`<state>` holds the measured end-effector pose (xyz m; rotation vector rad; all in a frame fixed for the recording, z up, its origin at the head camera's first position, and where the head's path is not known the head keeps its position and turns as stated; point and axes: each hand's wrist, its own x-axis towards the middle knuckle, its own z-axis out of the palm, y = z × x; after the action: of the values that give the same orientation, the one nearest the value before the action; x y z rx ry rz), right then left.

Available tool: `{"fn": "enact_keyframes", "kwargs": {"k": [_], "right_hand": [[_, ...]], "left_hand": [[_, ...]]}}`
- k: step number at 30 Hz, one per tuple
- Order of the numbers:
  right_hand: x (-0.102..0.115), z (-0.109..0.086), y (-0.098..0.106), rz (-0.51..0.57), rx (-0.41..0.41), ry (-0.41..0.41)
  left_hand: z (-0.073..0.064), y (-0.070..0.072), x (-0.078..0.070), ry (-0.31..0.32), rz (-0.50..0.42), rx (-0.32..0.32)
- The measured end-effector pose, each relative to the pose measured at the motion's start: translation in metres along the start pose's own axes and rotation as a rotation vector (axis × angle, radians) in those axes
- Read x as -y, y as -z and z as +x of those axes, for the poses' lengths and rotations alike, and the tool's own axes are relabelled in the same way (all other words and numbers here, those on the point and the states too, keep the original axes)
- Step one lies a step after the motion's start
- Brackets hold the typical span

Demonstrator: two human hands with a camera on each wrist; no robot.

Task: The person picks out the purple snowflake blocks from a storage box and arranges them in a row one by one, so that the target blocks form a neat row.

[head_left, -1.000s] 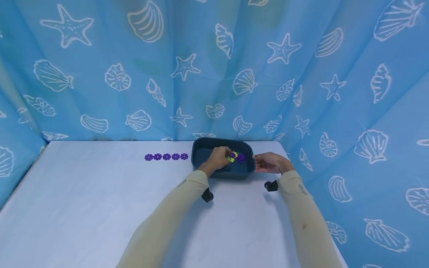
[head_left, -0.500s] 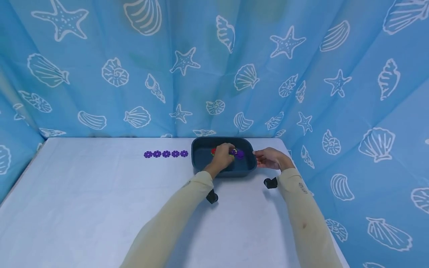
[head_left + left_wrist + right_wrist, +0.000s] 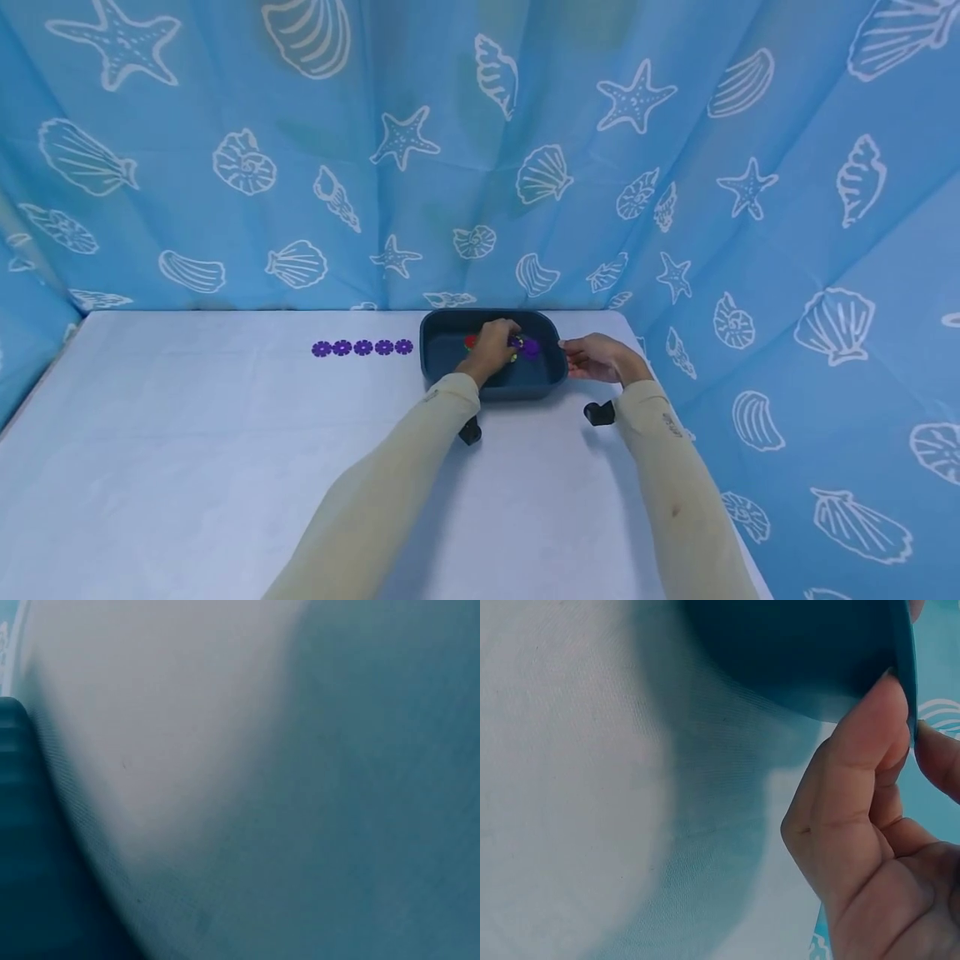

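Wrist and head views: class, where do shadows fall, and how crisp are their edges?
Left wrist: a broad, soft-edged shadow over the white table; right wrist: a blurred one beside the tub and right fingers; head: soft ones beside the left sleeve and right sleeve.

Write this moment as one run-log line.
left hand: inside dark basin | right hand: pinches basin rim | table: five purple flower-shaped discs in row

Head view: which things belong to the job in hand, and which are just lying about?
Job, likely:
Dark blue-grey rectangular tub
Purple pieces inside it
Row of five purple flower-shaped discs
Small red piece, partly hidden
Left hand in the tub; right hand pinching its rim

Just around:
Blue curtain with white shell prints
White-covered table
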<state>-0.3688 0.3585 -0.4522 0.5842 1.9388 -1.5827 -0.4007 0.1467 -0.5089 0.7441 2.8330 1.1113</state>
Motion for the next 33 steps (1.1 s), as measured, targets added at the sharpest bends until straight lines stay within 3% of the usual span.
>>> {"fn": "enact_keyframes", "kwargs": {"k": [5, 20, 33], "right_hand": [[0.0021, 0.0013, -0.0018, -0.019, -0.005, 0.007], [-0.0027, 0.0037, -0.0012, 0.005, -0.033, 0.004], [-0.0041, 0.0028, -0.0007, 0.017, -0.052, 0.010]], "left_hand": [[0.0006, 0.0031, -0.0004, 0.009, 0.020, -0.001], [0.0023, 0.0017, -0.0074, 0.120, 0.093, 0.091], [0.0013, -0.0021, -0.0060, 0.119, 0.060, 0.069]]}}
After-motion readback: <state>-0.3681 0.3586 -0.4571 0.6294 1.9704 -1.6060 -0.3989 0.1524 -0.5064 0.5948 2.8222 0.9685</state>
